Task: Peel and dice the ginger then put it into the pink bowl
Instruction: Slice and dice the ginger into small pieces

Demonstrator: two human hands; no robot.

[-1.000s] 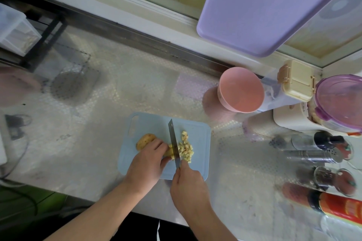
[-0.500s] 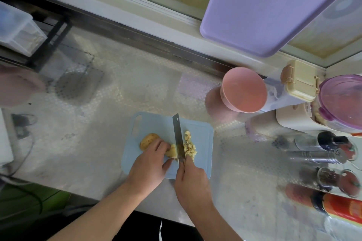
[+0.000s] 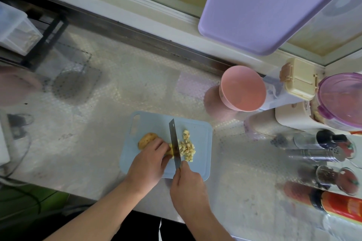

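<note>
A light blue cutting board (image 3: 201,166) lies on the counter in front of me. My left hand (image 3: 148,160) presses down on a piece of ginger (image 3: 146,140), whose brown unpeeled end sticks out to the left. My right hand (image 3: 188,184) grips the handle of a knife (image 3: 174,139), blade down against the ginger's cut end. A small heap of diced ginger (image 3: 187,147) lies just right of the blade. The pink bowl (image 3: 242,88) stands empty behind the board, to the right.
Spice jars and shakers (image 3: 317,154) and a red-labelled bottle (image 3: 337,204) line the right side. A cream lidded box (image 3: 297,79) and a purple-lidded container (image 3: 342,100) sit beside the bowl. A purple board (image 3: 264,6) leans overhead. The counter's front edge is near my wrists.
The knife has shifted a little along the ginger while chopping, and the heap of dice to its right looks slightly larger. My left hand still holds the ginger.
</note>
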